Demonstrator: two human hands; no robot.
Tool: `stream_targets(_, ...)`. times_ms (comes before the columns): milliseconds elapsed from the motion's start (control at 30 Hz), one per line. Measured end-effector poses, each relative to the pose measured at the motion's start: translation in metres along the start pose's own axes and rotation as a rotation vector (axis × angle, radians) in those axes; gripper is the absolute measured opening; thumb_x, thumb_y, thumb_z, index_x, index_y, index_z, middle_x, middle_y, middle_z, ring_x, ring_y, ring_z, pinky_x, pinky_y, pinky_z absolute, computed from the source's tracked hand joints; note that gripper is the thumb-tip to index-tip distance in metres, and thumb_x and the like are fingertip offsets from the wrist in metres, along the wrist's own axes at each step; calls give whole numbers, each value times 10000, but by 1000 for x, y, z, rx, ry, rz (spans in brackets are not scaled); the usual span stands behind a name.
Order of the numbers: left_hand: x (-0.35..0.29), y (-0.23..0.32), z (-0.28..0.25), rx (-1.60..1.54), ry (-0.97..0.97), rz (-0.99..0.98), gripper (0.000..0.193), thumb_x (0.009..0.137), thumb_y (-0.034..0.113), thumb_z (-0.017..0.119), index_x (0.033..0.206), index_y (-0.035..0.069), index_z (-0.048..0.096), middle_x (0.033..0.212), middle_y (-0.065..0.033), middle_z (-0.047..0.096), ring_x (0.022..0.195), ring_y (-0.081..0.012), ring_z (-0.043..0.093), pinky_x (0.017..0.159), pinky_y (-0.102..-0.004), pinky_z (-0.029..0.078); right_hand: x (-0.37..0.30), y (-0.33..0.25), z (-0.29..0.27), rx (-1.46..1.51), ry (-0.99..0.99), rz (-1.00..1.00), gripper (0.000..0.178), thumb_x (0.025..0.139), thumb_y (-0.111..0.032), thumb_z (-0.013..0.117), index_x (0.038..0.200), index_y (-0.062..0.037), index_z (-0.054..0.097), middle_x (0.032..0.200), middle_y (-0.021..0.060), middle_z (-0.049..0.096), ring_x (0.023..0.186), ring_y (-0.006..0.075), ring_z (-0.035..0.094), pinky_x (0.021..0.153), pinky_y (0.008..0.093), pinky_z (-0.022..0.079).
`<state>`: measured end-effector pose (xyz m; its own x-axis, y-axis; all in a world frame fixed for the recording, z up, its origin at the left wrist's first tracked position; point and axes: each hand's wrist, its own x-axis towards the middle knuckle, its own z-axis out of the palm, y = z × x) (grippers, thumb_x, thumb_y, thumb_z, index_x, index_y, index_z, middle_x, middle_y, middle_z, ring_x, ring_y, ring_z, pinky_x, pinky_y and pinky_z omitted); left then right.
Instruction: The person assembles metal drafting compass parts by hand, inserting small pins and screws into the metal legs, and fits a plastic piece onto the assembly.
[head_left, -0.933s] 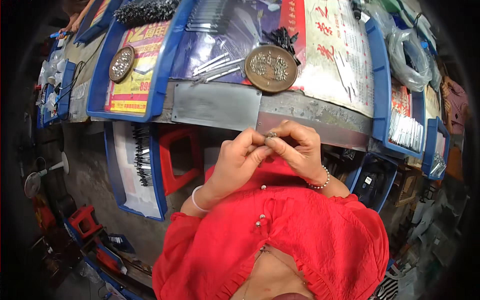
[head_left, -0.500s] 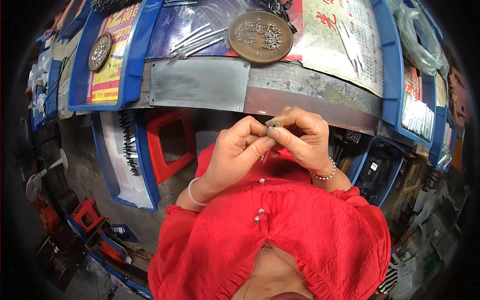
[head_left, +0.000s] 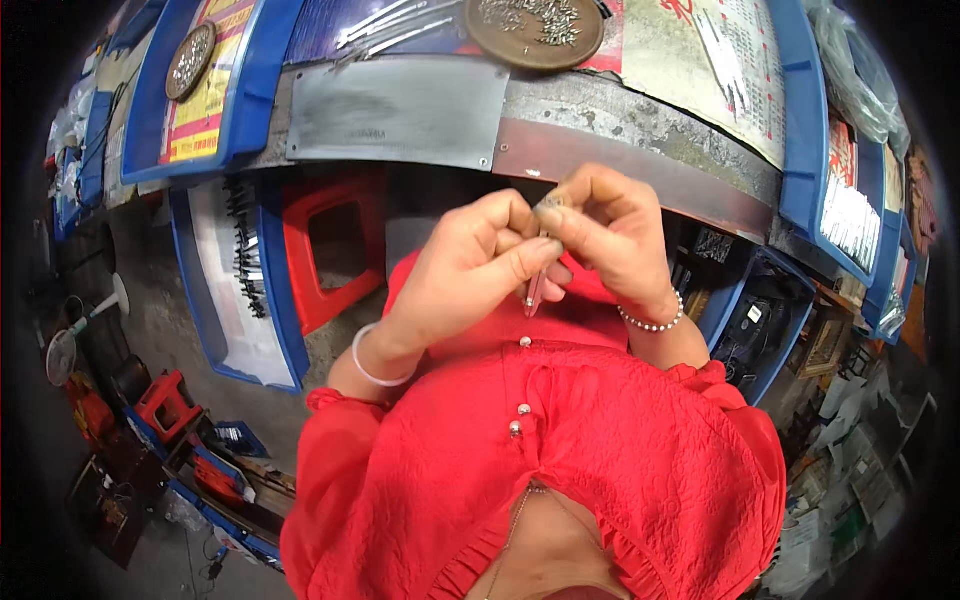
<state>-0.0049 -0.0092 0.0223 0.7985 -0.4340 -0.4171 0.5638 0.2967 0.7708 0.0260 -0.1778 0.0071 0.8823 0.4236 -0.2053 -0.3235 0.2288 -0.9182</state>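
Observation:
In front of the workbench edge, my two hands meet with the fingertips nearly touching. My left hand (head_left: 465, 262) is closed, thumb against forefinger, around a slim metal piece (head_left: 533, 300) whose pointed lower end sticks out below the fingers. My right hand (head_left: 622, 238) pinches a small greyish metal part (head_left: 549, 203) at the top of that piece. Whether the two are joined is hidden by the fingers. Beyond my hands, a brown round dish (head_left: 500, 47) holds many tiny metal pins. Slim metal strips (head_left: 395, 28) lie left of it.
A grey metal plate (head_left: 395, 110) is fixed on the bench edge. Blue trays (head_left: 255, 90) stand at both sides; the right tray (head_left: 805, 130) holds pale metal strips (head_left: 848, 225). Below the bench are a red stool (head_left: 335, 250) and a blue bin (head_left: 285, 330).
The view has shifted, so the bench sits higher in it. My left fingers have turned, and the slim metal piece's lower end now shows more below them. Both hands keep their pinch.

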Motion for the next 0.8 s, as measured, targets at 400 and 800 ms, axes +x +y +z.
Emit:
stream_targets(400, 6, 15, -12, -134, 3, -12, 153, 874, 135, 563, 916, -7, 527, 837, -154, 649, 684, -191, 665, 587, -252, 554, 29, -9, 8, 53, 26, 172, 170, 823, -161, 650, 748, -27, 578, 590, -21, 524, 425, 16, 382, 375, 170, 267)
stream_targets(800, 8, 13, -27, -211, -40, -56, 177, 865, 156, 572, 952, 3, 547, 870, -149, 653, 699, -186, 665, 595, -257, 556, 39, -5, 13, 23, 14, 225, 176, 816, -162, 643, 728, -28, 572, 562, -22, 499, 398, 22, 355, 360, 178, 251)
